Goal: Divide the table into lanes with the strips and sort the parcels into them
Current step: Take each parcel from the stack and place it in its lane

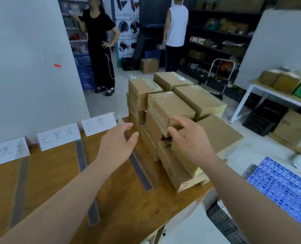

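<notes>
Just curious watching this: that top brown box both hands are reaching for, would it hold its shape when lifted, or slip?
The top parcel looks like taped cardboard with crisp edges, so it probably stays stiff. Its glossy tape may be a bit slick under the right hand. It sits on an uneven stack, so pushing instead of lifting could topple neighbours. The left hand is open, not yet touching it.

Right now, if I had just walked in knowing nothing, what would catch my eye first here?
Probably the big heap of brown cardboard parcels stacked at the far right end of the wooden table, with the left hand and right hand both open and reaching toward it. Next, the grey strips running across the tabletop, each lane headed by a handwritten white card propped against the wall.
</notes>
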